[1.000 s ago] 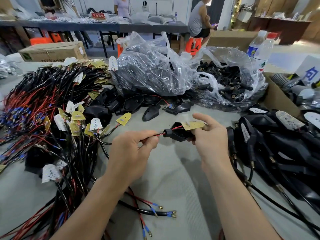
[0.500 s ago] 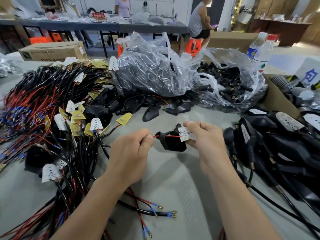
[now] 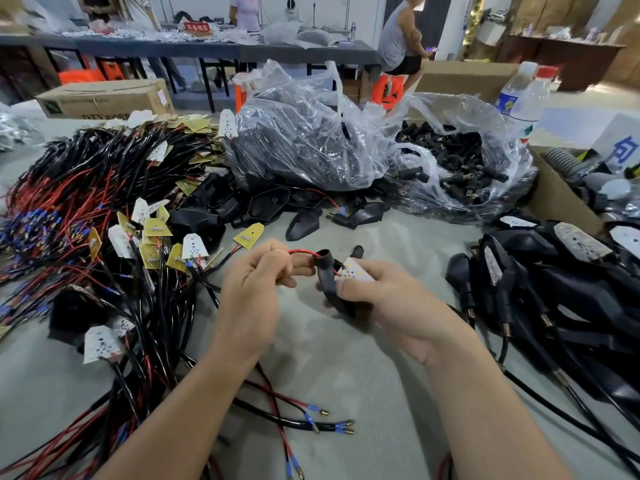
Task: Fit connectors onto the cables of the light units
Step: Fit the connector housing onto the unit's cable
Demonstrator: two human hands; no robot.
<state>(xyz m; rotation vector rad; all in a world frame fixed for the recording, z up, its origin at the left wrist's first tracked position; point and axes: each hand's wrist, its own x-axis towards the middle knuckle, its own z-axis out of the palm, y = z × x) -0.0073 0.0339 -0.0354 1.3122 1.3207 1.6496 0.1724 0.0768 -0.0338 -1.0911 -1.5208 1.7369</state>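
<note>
My right hand (image 3: 377,299) grips a black light housing (image 3: 329,285) with a small white LED board (image 3: 353,273) held against it under the thumb. My left hand (image 3: 256,282) pinches the red and black cable (image 3: 303,252) that runs out of the housing's round neck. The cable makes a short arc between the two hands. Both hands hover above the grey table (image 3: 346,358), a little apart from each other.
A heap of red and black cables with LED boards (image 3: 104,220) fills the left. Finished black units (image 3: 554,292) pile up at the right. Two clear plastic bags (image 3: 304,133) of black parts stand behind, with bottles (image 3: 523,95) and a cardboard box (image 3: 554,199). Loose terminal wires (image 3: 311,417) lie near.
The housing has turned from lying sideways to standing more upright in my right hand. The board went from its yellow side to its white side, and my hands came closer together.
</note>
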